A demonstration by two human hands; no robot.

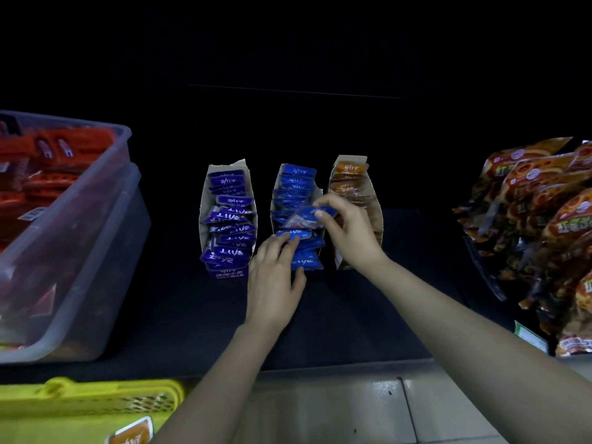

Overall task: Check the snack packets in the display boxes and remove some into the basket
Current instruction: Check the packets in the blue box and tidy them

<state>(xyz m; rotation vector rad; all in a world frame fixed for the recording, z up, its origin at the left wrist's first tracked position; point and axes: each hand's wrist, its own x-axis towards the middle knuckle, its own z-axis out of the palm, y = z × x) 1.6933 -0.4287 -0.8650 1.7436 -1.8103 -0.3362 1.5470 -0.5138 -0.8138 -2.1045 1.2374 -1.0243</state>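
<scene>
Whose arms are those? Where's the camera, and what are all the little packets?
No robot here: those are a person's two bare arms. The camera sits on their head and looks down, so you see what they see. On the dark shelf stand three open cardboard display boxes: a left box of purple packets, a middle box of blue packets and a right box of orange-brown packets. The right hand pinches one small blue snack packet over the middle box. The left hand rests on that box's front packets. A yellow plastic basket waits bottom left.
</scene>
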